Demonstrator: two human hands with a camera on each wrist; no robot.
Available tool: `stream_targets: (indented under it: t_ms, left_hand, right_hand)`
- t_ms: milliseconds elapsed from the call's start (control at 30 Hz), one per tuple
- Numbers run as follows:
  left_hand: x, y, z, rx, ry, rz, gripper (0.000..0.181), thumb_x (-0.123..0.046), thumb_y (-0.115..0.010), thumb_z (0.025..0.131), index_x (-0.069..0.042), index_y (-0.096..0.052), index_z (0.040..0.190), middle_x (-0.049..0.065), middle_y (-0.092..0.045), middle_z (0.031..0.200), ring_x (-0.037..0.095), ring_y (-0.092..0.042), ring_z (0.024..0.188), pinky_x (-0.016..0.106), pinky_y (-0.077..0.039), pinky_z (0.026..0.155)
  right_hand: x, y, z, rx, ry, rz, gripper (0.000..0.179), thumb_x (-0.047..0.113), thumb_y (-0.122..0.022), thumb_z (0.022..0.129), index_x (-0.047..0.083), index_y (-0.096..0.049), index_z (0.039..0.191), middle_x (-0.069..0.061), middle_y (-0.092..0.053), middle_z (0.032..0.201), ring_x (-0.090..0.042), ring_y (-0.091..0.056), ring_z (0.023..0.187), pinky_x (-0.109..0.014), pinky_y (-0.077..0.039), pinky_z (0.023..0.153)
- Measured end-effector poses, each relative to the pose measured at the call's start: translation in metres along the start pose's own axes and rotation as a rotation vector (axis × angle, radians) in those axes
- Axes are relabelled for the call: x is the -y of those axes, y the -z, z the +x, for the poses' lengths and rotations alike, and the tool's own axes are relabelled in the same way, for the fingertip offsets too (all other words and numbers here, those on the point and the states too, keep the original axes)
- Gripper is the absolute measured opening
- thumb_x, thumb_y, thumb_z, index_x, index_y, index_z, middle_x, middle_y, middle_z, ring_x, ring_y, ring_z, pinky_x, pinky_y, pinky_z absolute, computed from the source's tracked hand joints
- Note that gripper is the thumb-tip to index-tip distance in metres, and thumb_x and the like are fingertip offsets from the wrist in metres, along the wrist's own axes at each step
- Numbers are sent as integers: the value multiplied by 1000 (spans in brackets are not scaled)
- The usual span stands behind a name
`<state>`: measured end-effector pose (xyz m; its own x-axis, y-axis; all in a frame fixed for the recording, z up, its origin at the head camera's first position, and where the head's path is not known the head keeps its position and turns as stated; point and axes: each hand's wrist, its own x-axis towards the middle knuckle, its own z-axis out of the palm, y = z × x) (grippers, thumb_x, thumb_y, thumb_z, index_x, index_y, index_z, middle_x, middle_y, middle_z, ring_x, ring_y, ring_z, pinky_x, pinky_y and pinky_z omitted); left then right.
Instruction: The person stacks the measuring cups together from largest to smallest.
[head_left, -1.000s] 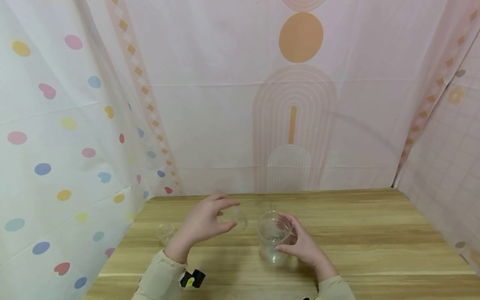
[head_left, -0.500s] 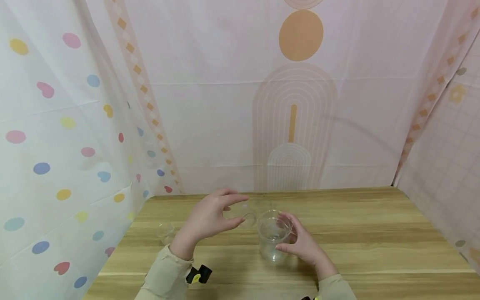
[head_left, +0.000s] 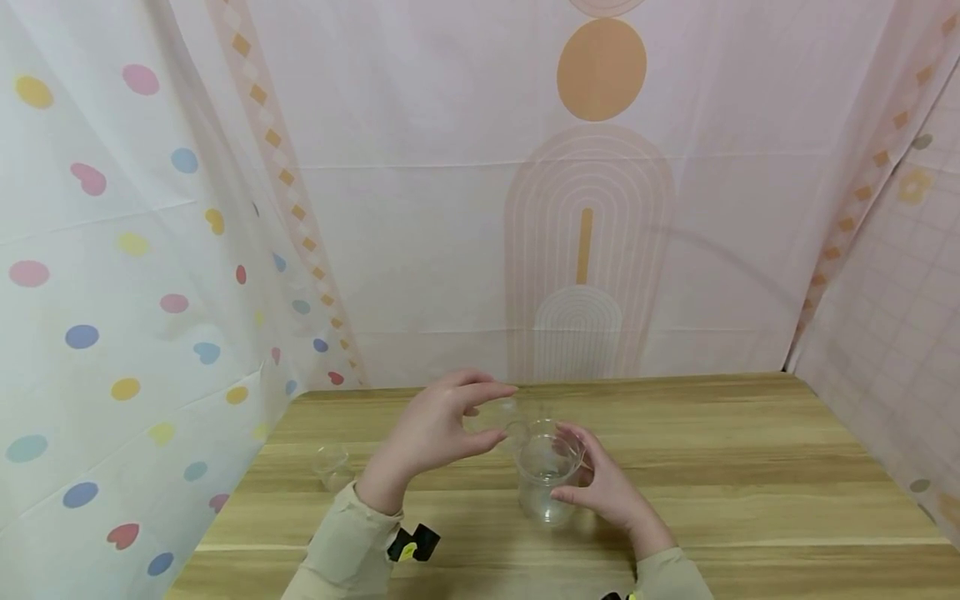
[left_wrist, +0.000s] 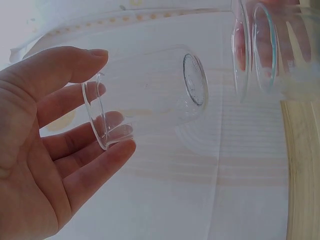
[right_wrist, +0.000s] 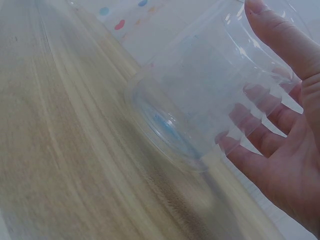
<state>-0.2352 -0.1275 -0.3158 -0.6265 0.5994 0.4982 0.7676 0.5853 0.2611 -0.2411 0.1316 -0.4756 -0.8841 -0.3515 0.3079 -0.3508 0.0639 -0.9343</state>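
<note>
My left hand (head_left: 442,421) grips a small clear plastic cup (left_wrist: 150,90) by its rim, between thumb and fingers. That cup lies sideways in the air, its base pointing right, toward the mouth of a larger clear plastic cup (head_left: 542,492). In the head view the small cup's base end looks right beside or over the larger cup's rim; whether they touch I cannot tell. My right hand (head_left: 611,492) holds the larger cup round its right side, with the thumb in front. The larger cup is upright, its base (right_wrist: 165,127) at or close to the tabletop.
Another small clear cup (head_left: 333,468) is on the wooden table (head_left: 712,483), left of my left wrist. A black piece with a yellow mark (head_left: 415,543) sits at my left cuff. Patterned cloths (head_left: 420,250) hang behind the table and at both sides.
My left hand has moved right and slightly up with the small cup, bringing its base to the larger cup's rim. My right hand and the larger cup have stayed in place.
</note>
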Motion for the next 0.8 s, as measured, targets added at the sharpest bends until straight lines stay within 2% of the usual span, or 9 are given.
stream_targets:
  t_ms: [233, 467, 633, 800]
  left_hand:
    - [-4, -8, 7, -8, -56, -7, 47, -24, -84, 79, -19, -71, 123, 3, -64, 116, 17, -61, 88, 28, -52, 70]
    - [-9, -18, 12, -3, -54, -29, 47, -22, -84, 79, -18, -71, 123, 3, -64, 116, 17, -63, 88, 27, -52, 70]
    - [-10, -26, 16, -20, -79, -22, 47, -22, -85, 78, -16, -71, 123, 4, -64, 115, 16, -62, 88, 28, -52, 70]
    - [-10, -34, 18, -14, -91, -19, 46, -22, -84, 78, -15, -71, 122, 6, -65, 116, 16, -63, 89, 29, -54, 72]
  right_hand:
    - [-1, 0, 0, 6, 4, -9, 90, 3, -81, 80, 0, -27, 151, -25, -34, 152, -43, -36, 137, -46, -41, 106]
    - [0, 0, -1, 8, -22, 5, 89, 4, -81, 80, 6, -29, 152, -23, -34, 153, -42, -36, 138, -46, -40, 106]
    - [-1, 1, -1, 21, -36, 0, 91, 8, -81, 81, 1, -24, 152, -27, -28, 155, -48, -36, 136, -52, -39, 106]
    - [0, 1, -1, 20, -47, 23, 91, 7, -82, 81, 2, -25, 151, -30, -31, 151, -49, -43, 130, -52, -42, 103]
